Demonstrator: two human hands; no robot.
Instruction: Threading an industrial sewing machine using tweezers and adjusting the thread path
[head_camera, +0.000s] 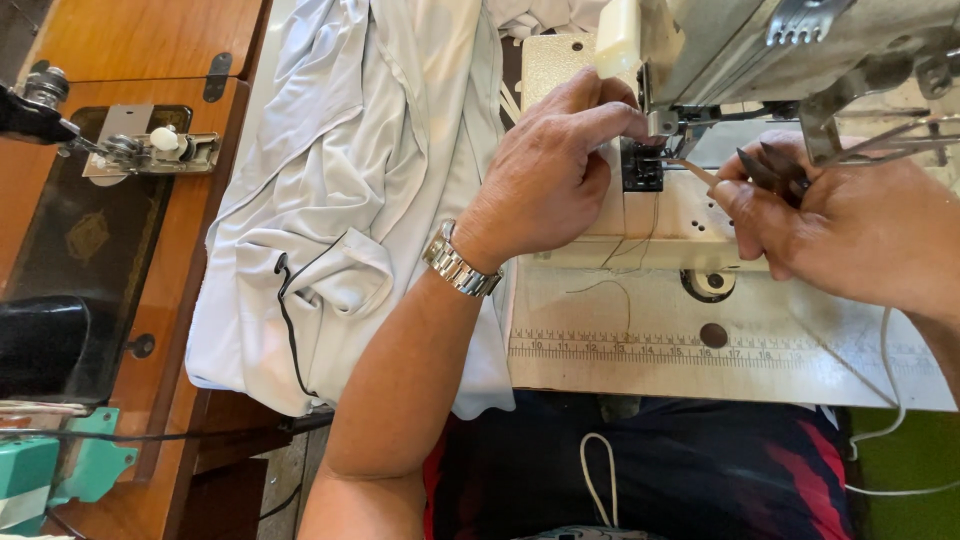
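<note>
A: Status, near to far?

B: Near edge: dark garment w/ red stripes (700, 470) on the lap, white cord (597, 480) looped on it. Teal box (40, 475) near-left corner, partly cut off.

A: Table?

B: Cream machine bed (640, 370), printed ruler strip (680, 350) along its near edge: long, pale, dark tick marks. Round dark hole (714, 335) just above it.

A: Hands?

B: Left hand (550, 170): wrist w/ metal watch (460, 265), fingers bent, tips pinched at the presser foot (645, 165). Can't tell if it grips thread or only presses there. Right hand (850, 235): closed around dark tweezers (770, 170), tips pointing left toward the foot, close to it but apart.

A: Thread?

B: Thin dark thread (610, 285) lying loose on the bed, below the foot.

A: Fabric?

B: Pale grey cloth (350, 170) bunched left of the bed, dark cable (290, 330) lying across its near part.

A: Far side?

B: Machine head (800, 50), grey-cream, top right, over both hands. Far left: wooden table (150, 40) w/ an older black machine (40, 350) laid flat, small metal part w/ white knob (160, 145) on it.
</note>
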